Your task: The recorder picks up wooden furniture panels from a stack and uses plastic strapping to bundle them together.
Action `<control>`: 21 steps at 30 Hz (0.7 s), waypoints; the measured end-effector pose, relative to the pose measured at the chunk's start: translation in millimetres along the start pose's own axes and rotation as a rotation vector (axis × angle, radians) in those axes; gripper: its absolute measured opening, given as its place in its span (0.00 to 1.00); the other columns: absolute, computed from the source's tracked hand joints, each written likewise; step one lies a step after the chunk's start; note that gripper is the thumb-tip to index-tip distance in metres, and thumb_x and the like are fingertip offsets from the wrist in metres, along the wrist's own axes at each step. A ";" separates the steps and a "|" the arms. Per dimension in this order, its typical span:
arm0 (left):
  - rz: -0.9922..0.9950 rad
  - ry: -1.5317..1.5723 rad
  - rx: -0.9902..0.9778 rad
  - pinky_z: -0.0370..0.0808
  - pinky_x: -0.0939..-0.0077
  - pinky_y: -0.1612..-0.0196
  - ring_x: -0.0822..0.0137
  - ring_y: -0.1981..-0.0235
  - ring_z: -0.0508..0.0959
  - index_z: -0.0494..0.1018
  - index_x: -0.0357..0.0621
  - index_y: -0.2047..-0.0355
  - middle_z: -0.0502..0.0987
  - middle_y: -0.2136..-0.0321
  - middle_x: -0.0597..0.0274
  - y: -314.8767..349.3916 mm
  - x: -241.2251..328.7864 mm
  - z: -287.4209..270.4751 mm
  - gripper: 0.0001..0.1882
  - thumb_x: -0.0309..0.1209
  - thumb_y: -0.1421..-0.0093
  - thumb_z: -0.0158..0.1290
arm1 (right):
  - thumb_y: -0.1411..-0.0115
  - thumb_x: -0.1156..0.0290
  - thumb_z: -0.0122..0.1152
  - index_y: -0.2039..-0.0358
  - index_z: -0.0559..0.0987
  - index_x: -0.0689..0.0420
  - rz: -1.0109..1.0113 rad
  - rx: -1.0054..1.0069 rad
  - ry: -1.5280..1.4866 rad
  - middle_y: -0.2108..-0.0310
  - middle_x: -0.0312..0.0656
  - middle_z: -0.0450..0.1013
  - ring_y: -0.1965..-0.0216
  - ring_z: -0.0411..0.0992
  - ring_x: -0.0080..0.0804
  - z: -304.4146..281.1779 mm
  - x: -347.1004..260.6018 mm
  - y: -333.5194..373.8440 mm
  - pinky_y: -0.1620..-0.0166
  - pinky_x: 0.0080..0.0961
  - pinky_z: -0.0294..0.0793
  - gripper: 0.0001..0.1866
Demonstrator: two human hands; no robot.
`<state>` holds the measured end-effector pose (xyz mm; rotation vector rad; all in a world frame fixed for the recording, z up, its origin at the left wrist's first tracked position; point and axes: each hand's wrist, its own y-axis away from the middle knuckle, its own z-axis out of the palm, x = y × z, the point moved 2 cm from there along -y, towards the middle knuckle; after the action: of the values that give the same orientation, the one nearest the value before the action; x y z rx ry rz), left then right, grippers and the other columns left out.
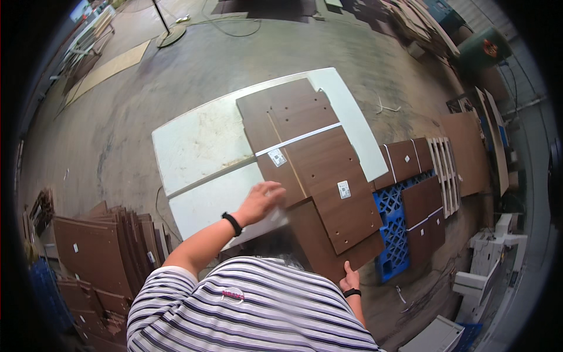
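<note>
My right hand (350,277) grips the near right edge of a brown wood-look panel (316,229), thumb on top and the fingers hidden beneath. Part of this panel lies under other brown drilled panels (334,158), which carry white labels and a white strap (302,138). My left hand (262,202) hovers beside the left edge of the panels, its fingers apart, loosely bent and slightly blurred. It appears to hold nothing. Large white boards (202,126) with a gap between them lie under the brown panels.
At right, strapped brown panels (423,205) lie on a blue plastic pallet (392,249) beside a slatted wooden pallet (447,176). Stacks of brown boards (88,243) stand at the lower left. A grey metal frame (492,258) is at the lower right. White strap scraps (387,108) lie on the floor.
</note>
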<state>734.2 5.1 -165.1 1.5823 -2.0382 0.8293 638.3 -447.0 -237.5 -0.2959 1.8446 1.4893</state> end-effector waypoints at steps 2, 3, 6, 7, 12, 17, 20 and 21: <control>-0.200 -0.054 0.153 0.61 0.59 0.45 0.53 0.48 0.65 0.65 0.47 0.48 0.67 0.50 0.54 31.8 -27.1 -22.5 0.24 0.27 0.47 0.53 | 0.43 0.73 0.62 0.53 0.68 0.67 -0.003 -0.027 -0.045 0.53 0.48 0.69 0.56 0.69 0.37 11.7 -7.0 10.2 0.52 0.35 0.73 0.20; -0.269 -0.076 0.266 0.61 0.59 0.46 0.53 0.49 0.65 0.66 0.45 0.49 0.67 0.52 0.53 51.2 -42.4 -37.4 0.23 0.27 0.47 0.53 | 0.43 0.73 0.62 0.53 0.68 0.67 -0.016 -0.030 -0.047 0.54 0.48 0.69 0.57 0.70 0.37 16.3 -10.6 14.5 0.52 0.35 0.74 0.20; -0.484 -0.258 0.526 0.63 0.59 0.48 0.51 0.54 0.68 0.68 0.39 0.54 0.71 0.58 0.49 123.5 -81.0 -78.2 0.19 0.24 0.48 0.52 | 0.43 0.67 0.63 0.52 0.68 0.68 0.075 0.068 0.201 0.54 0.45 0.70 0.57 0.70 0.39 23.2 -18.5 16.8 0.53 0.36 0.74 0.24; -0.581 -0.297 0.556 0.63 0.60 0.48 0.50 0.54 0.68 0.69 0.38 0.54 0.71 0.58 0.49 157.1 -85.8 -93.8 0.18 0.24 0.48 0.51 | 0.43 0.63 0.62 0.54 0.69 0.69 0.088 0.034 0.388 0.55 0.45 0.70 0.58 0.71 0.38 32.5 -26.7 27.7 0.55 0.35 0.74 0.25; -0.828 -0.147 0.877 0.66 0.64 0.52 0.55 0.58 0.70 0.68 0.39 0.56 0.69 0.62 0.52 245.2 -112.1 -84.7 0.15 0.23 0.45 0.48 | 0.43 0.58 0.62 0.56 0.70 0.69 -0.068 -0.254 0.676 0.57 0.44 0.71 0.59 0.71 0.37 118.6 -41.8 31.6 0.57 0.34 0.74 0.26; -1.126 0.166 1.037 0.71 0.70 0.58 0.61 0.62 0.74 0.67 0.38 0.55 0.72 0.65 0.55 280.2 -64.0 -92.6 0.16 0.32 0.41 0.51 | 0.43 0.58 0.62 0.56 0.71 0.69 -0.088 -0.563 0.787 0.57 0.44 0.72 0.59 0.71 0.37 215.0 -37.3 23.0 0.57 0.33 0.74 0.25; -1.212 0.219 1.277 0.71 0.72 0.60 0.66 0.65 0.73 0.67 0.39 0.56 0.73 0.68 0.60 337.3 -42.6 -96.0 0.15 0.32 0.41 0.52 | 0.42 0.58 0.61 0.57 0.71 0.68 -0.087 -0.742 0.880 0.58 0.44 0.72 0.59 0.71 0.36 267.9 -31.7 26.4 0.57 0.33 0.74 0.25; -1.219 0.265 1.387 0.71 0.74 0.61 0.69 0.66 0.73 0.67 0.40 0.58 0.72 0.69 0.62 357.7 -35.7 -90.0 0.14 0.33 0.42 0.53 | 0.42 0.58 0.61 0.57 0.71 0.68 -0.079 -0.788 0.911 0.58 0.44 0.72 0.59 0.71 0.36 279.8 -27.7 26.7 0.57 0.33 0.74 0.25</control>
<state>395.5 153.1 -192.7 2.5289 0.1998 1.7584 752.2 -189.5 -215.3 -1.6164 1.6912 2.1743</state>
